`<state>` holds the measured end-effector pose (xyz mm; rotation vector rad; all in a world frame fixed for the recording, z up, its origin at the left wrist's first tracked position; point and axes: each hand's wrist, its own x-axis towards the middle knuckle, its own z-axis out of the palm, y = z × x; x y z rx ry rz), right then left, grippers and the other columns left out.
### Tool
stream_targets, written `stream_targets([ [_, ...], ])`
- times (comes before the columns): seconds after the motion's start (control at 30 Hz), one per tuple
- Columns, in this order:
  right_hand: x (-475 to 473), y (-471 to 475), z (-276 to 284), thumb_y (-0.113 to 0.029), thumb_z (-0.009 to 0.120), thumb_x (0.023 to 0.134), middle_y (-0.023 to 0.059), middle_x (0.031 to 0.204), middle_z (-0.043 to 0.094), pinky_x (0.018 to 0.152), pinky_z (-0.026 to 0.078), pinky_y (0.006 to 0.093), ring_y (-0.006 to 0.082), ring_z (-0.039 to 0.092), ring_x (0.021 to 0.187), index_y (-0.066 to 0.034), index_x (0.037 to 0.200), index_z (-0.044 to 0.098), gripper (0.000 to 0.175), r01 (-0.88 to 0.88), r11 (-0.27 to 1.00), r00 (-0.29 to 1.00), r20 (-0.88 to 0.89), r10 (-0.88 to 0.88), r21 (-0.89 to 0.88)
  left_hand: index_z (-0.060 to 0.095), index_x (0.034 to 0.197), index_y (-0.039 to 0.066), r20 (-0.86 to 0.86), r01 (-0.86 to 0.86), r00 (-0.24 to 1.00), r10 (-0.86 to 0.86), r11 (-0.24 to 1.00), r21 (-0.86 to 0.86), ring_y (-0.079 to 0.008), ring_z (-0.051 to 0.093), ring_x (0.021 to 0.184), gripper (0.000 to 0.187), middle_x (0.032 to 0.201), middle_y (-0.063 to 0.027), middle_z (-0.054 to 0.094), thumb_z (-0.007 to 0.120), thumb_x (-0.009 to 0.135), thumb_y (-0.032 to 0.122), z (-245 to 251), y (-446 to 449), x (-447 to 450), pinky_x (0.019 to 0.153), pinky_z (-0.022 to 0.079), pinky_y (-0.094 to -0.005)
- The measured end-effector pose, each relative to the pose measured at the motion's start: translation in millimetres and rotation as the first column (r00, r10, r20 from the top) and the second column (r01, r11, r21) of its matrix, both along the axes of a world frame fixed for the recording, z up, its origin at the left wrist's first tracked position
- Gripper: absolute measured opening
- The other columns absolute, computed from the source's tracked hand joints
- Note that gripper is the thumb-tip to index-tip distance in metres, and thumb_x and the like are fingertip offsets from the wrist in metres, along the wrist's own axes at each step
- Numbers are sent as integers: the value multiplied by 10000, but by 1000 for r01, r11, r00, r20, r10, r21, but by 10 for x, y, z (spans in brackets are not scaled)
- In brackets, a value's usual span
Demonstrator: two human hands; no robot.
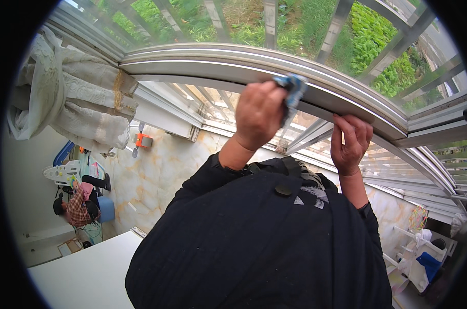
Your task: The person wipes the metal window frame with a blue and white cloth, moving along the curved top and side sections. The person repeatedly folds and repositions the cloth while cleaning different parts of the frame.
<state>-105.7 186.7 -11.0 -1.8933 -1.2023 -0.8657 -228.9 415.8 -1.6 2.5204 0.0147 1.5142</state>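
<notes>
My left hand (258, 116) is closed around a crumpled blue-and-white cloth (294, 89), blurred by motion. Part of the cloth lies against the metal rail (218, 72) of a window frame. To the right, the fingertips of my right hand (351, 143) hook onto the same rail's near edge, the fingers bent; the palm side is partly hidden. Beyond the rail stands window glass (241, 33), with metal bars (270, 23) outside it.
A lace curtain (90, 92) is gathered at the left. Below are a marble-patterned floor (160, 166), an orange object (144, 140) and a seated person (81, 210). A white surface (86, 274) is at lower left. A white rack (418, 262) with cloths stands at lower right.
</notes>
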Motion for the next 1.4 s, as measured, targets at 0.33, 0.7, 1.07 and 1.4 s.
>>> stream_targets([
  [0.33, -2, -9, -25, 1, 760, 780, 39, 1005, 663, 850, 432, 334, 242, 555, 943, -123, 1010, 769, 261, 0, 1000, 1000, -24, 0, -2, 708, 1081, 29, -14, 106, 994, -108, 990, -88, -306, 679, 912, 308, 1116, -134, 633, 715, 785, -56, 120, -112, 39, 742, 559, -379],
  [0.7, -3, -7, -45, 17, 746, 770, 38, 1014, 666, 866, 434, 332, 238, 562, 962, -114, 985, 767, 252, -6, 1000, 1000, -12, 6, -10, 694, 1163, 3, -27, 37, 999, -38, 997, -61, -331, 576, 1118, 361, 1317, -170, 519, 703, 805, -35, -54, -84, 46, 937, 517, -404],
  [1.07, -1, 8, -75, 18, 745, 765, 32, 1025, 672, 893, 431, 330, 233, 561, 983, -118, 981, 770, 257, 14, 1000, 1000, 10, -14, -1, 639, 1126, -11, 74, -208, 966, 248, 914, -349, -323, 568, 1051, 329, 1268, -184, 520, 684, 807, -74, -157, 278, -134, 906, 490, -395],
  [1.4, -18, 5, -88, 14, 757, 769, 24, 1041, 675, 916, 424, 338, 230, 566, 998, -125, 983, 766, 256, 24, 1000, 1000, 14, -24, 2, 659, 1056, 22, 198, -289, 905, 376, 886, -363, -337, 596, 973, 254, 1108, -158, 587, 658, 825, -82, 70, 411, -176, 826, 503, -392],
])
